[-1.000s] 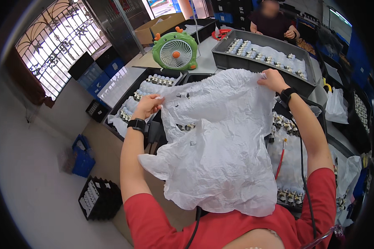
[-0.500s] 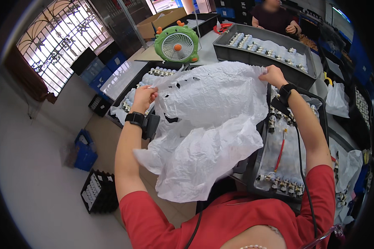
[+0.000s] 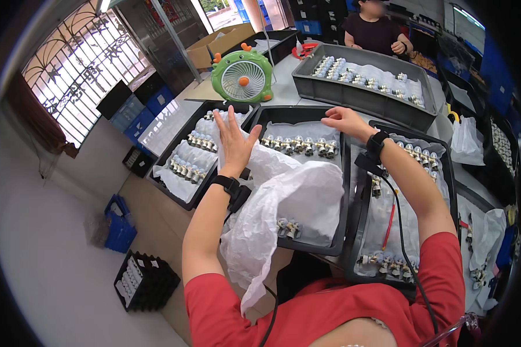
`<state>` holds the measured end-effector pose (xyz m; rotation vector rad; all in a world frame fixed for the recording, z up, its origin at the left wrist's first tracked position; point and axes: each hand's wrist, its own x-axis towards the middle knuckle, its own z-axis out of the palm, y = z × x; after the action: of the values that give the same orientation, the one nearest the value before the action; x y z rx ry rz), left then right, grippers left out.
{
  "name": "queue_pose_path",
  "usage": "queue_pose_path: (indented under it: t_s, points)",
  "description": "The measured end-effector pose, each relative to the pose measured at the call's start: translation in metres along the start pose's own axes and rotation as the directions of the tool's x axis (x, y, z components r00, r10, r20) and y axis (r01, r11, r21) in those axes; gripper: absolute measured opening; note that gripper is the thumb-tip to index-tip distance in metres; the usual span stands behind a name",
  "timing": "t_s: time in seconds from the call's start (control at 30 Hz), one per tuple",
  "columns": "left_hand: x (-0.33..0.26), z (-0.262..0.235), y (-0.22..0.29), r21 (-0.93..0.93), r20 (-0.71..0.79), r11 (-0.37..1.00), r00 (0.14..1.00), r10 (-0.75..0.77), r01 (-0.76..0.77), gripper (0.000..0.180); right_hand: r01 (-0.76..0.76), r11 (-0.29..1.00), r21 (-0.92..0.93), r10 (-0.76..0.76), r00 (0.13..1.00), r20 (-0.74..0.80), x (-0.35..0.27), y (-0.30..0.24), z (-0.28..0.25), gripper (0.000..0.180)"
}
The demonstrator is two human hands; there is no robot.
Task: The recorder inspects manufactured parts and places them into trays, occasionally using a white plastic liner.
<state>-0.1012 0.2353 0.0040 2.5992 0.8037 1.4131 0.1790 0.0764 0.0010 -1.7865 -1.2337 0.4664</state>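
A thin white plastic sheet (image 3: pixel 260 196), crumpled and partly folded, droops over the left part of the middle black tray (image 3: pixel 342 199) and hangs past its near edge. My left hand (image 3: pixel 235 141) is open above the sheet's far left part, fingers spread upward. Over the tray's far right corner is my right hand (image 3: pixel 348 123), its fingers loosely bent, with no sheet in it. Small brass-and-white fittings with bluish tops (image 3: pixel 300 146) line the tray's far end. A few more fittings (image 3: pixel 289 227) lie near its front; the sheet hides much of the tray between.
Lined trays of similar fittings stand at left (image 3: pixel 182 199) and right (image 3: pixel 359 254); a red-handled brush (image 3: pixel 390 222) lies in the right one. Behind them are a green fan (image 3: pixel 242 78) and a large grey bin (image 3: pixel 359 95). Another person (image 3: pixel 376 32) is beyond the bin.
The sheet, held stretched between both hands before, now droops to the left, uncovering the middle tray's fittings. My left hand has spread its fingers and moved right; my right hand has moved left, off the sheet.
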Motion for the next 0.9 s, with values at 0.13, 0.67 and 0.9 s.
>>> queue_pose_path:
  t_s: [0.13, 0.67, 0.9]
  points:
    - [0.008, -0.009, 0.013, -0.08, -0.057, 0.993, 0.995, 0.083, -0.088, 0.085, -0.316, 0.911, 0.267, 0.075, 0.761, 0.644, -0.015, -0.032, 0.034, 0.073]
    - [0.029, -0.053, 0.026, -0.341, -0.476, 0.918, 0.88, 0.017, -0.202, 0.09, -0.711, 0.584, 0.392, -0.411, 0.157, 0.898, -0.11, -0.081, 0.113, 0.068]
    - [0.035, -0.055, 0.041, -0.271, -0.563, 0.916, 0.821, 0.097, -0.294, 0.09, -0.698, 0.536, 0.475, -0.446, 0.244, 0.861, -0.147, -0.1, 0.124, 0.065]
